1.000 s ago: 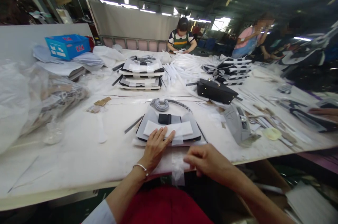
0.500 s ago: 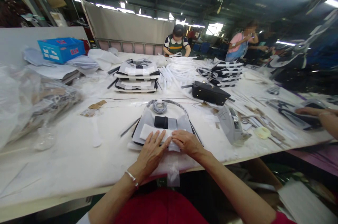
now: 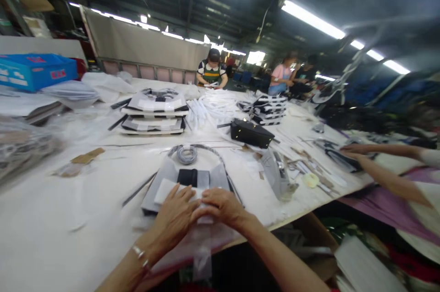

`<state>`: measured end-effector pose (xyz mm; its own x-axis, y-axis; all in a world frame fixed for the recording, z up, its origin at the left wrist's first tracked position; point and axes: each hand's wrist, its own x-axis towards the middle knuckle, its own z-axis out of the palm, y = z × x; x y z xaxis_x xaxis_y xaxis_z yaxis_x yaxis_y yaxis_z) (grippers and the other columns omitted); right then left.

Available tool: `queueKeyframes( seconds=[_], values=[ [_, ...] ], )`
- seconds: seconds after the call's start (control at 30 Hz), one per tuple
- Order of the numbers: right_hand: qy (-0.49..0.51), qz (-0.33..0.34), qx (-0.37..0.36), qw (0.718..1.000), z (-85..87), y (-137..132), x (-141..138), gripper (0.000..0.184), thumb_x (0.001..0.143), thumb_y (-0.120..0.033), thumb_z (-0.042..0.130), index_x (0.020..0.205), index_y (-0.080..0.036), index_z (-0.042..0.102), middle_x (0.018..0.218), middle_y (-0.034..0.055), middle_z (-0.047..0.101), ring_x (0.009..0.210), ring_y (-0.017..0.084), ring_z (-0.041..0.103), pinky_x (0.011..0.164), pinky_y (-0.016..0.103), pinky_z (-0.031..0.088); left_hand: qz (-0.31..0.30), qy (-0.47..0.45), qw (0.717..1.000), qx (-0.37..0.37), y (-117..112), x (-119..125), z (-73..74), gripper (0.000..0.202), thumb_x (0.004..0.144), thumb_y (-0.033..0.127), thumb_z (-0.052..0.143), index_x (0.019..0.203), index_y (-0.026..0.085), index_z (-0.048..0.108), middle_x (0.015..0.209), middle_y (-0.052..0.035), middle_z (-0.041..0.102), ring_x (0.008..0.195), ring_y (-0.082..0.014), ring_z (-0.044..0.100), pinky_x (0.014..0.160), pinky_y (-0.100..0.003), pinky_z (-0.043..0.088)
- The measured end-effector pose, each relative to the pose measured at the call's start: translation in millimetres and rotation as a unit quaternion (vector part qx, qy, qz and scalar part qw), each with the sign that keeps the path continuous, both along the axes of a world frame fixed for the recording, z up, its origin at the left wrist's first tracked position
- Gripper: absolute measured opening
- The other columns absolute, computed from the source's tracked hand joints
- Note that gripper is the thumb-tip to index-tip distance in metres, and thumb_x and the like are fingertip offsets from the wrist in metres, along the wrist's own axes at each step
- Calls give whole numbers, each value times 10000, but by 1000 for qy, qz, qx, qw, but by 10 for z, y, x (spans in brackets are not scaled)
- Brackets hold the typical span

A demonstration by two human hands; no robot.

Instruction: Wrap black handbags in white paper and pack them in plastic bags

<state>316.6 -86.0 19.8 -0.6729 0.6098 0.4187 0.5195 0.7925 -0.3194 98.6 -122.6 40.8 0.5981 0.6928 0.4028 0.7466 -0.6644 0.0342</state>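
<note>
A flat bag (image 3: 219, 178) in greyish wrapping lies in front of me near the table edge. Around its top loops a dark wrapped handle, with a coiled grey strap (image 3: 186, 155) inside the loop. A black band (image 3: 187, 176) sits on its middle, just above a folded white sheet (image 3: 162, 190). My left hand (image 3: 177, 212) rests on that sheet, fingers stretched out. Beside it, my right hand (image 3: 222, 205) presses on the sheet's right part with bent fingers, its thumb apart and touching the left hand. Clear tape (image 3: 202, 260) hangs over the edge below.
Farther back stand a stack of wrapped bags (image 3: 154, 111), a heap of white strips (image 3: 216, 108) and a black bag (image 3: 252, 132). A tape dispenser (image 3: 277, 175) is to the right. A co-worker's hands (image 3: 355, 151) handle another piece there. A blue box (image 3: 37, 72) is at left.
The camera view has swung to the right, so the table and bag appear farther left. Both hands stay on the white sheet, my right thumb now reaching toward my left hand.
</note>
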Motion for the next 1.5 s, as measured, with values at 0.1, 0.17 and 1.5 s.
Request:
queueKeyframes(
  seconds=[0.1, 0.17, 1.5],
  values=[
    [-54, 3, 12, 998, -26, 55, -5, 295, 830, -456, 713, 1005, -218, 702, 1104, 53, 735, 1049, 174, 673, 942, 260, 504, 2, -64, 992, 109, 133, -30, -252, 300, 986, 241, 416, 918, 322, 697, 998, 24, 705, 1081, -190, 593, 1047, -409, 365],
    [-76, 4, 24, 997, -35, 78, -14, 299, 823, -472, 710, 984, -220, 691, 1087, 55, 734, 1033, 177, 674, 931, 266, 506, 18, -76, 984, 162, 201, -43, -386, 246, 963, 316, 458, 956, 304, 703, 1171, -11, 682, 1184, -236, 564, 1034, -429, 392],
    [130, -12, 10, 991, -284, -1046, 12, 288, 894, -70, 468, 1046, -229, 655, 987, 54, 752, 967, 181, 710, 971, 368, 547, 23, -104, 984, 144, -99, 139, -454, 259, 963, 165, 481, 1177, 181, 625, 1223, -69, 680, 1209, -223, 590, 1030, -396, 478]
  ],
)
